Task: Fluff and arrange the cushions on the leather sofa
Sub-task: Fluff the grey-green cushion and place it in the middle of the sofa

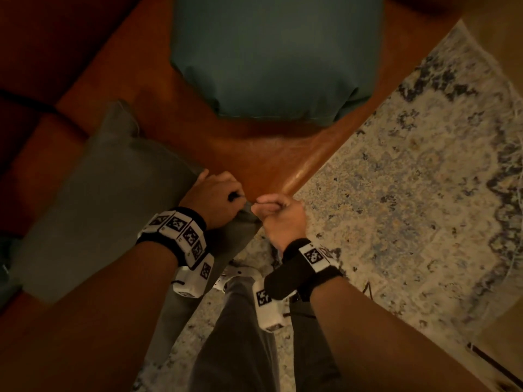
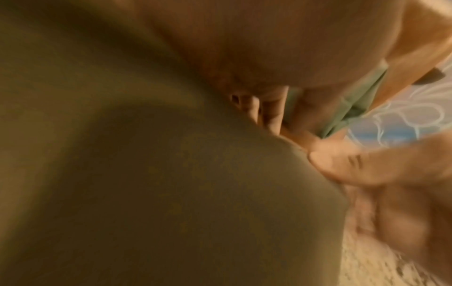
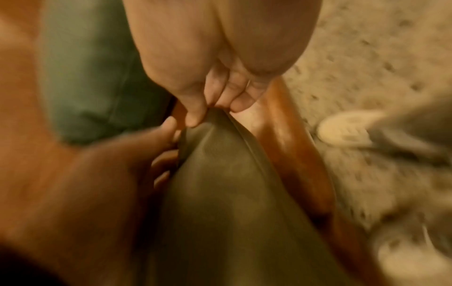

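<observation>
An olive-green cushion lies on the left of the brown leather sofa, its near corner reaching over the seat's front edge. My left hand grips that corner from the left, with its fingers curled against the cushion's side. My right hand pinches the corner's tip between thumb and fingers. A teal cushion rests further back on the seat, untouched. The olive cushion fills the blurred left wrist view, and the teal cushion shows past the fingers.
A pale patterned rug covers the floor to the right of the sofa. My grey trouser legs and light shoes stand on the rug against the seat's front edge. The sofa's backrest runs along the upper left.
</observation>
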Demonstrator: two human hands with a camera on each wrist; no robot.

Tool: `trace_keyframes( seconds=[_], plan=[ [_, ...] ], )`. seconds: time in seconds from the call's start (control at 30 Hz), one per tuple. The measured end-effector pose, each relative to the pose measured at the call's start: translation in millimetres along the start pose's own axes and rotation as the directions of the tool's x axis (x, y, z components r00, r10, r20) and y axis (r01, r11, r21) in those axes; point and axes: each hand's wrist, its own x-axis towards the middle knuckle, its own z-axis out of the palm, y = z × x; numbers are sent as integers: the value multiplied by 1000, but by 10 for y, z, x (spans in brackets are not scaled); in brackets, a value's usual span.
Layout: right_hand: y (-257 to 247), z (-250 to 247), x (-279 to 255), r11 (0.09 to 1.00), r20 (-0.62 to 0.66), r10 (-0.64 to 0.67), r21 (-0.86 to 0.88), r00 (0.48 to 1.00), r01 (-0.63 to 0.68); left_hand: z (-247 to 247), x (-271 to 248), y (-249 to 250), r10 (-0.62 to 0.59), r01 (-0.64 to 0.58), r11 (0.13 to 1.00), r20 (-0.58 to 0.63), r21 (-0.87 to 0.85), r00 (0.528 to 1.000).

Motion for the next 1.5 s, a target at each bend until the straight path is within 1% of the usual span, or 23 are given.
trace_keyframes(
  seconds=[0.03,0.07,0.1,0.17,0.23,0.3,0.37,0.47,0.53,0.6,0.67,0.7,0.73,0.77,0.8,0.83,0.87,0.93,1.03,1.13,1.27,1.43,1.5],
  plan=[
    [19,3,-38,992,29,81,92,996,-83,-10,-13,1,8,-8,1000,3,-1,1000],
    [25,-4,-56,967,113,180,165,977,-197,-16,-23,6,17,-17,1000,1,-7,1000],
    [22,-1,-39,935,207,274,173,939,-311,-12,-38,13,27,-27,1000,-10,-1,1000],
    [-81,-7,84,909,362,387,1,848,-416,20,-69,53,46,-44,997,-40,71,998],
    [-285,4,200,894,480,445,-181,756,-411,73,-87,82,62,-52,989,-72,139,995],
    [-489,23,246,895,541,441,-322,717,-307,91,-91,80,64,-48,987,-104,156,992],
    [-573,21,259,890,518,409,-407,751,-204,78,-90,69,67,-45,985,-123,167,990],
    [-561,-6,241,901,415,268,-427,870,-73,79,-112,88,75,-49,981,-133,190,988],
    [-542,-61,215,833,320,153,-551,935,52,127,-138,113,75,-46,977,-131,209,989],
    [-497,-111,168,811,191,48,-580,980,73,188,-146,127,41,-13,976,-124,218,991],
    [-372,-129,94,839,81,16,-543,997,31,224,-140,149,7,22,971,-117,240,993],
    [-286,-137,74,873,27,54,-487,998,-34,229,-135,158,9,24,965,-123,259,992],
    [-203,-151,56,913,3,149,-385,989,-136,228,-128,161,16,21,965,-142,261,990],
    [-140,-166,40,932,40,277,-256,960,-258,224,-126,161,21,22,969,-172,245,985],
    [-98,-167,33,916,134,397,-123,908,-383,215,-120,157,25,23,973,-204,228,979],
    [-84,-166,24,884,253,459,-39,851,-465,207,-119,146,35,18,974,-228,224,973],
    [-91,-157,15,867,363,467,-9,806,-498,209,-119,136,44,12,973,-239,230,970],
    [-105,-110,27,856,487,443,22,753,-517,203,-114,121,59,0,971,-238,239,970],
    [-121,-83,1,821,562,401,129,723,-555,155,-82,107,50,0,973,-209,230,977],
    [-128,-45,11,849,546,401,80,736,-522,122,-63,75,65,-18,972,-196,233,979],
    [-142,-16,110,900,389,423,-71,819,-431,141,-81,64,70,-22,969,-188,246,980],
    [-32,-125,111,920,227,390,-117,892,-373,201,-116,102,72,-31,969,-160,245,984],
    [6,-163,146,928,160,372,-86,914,-363,220,-128,117,65,-26,972,-165,231,984]
  ],
)
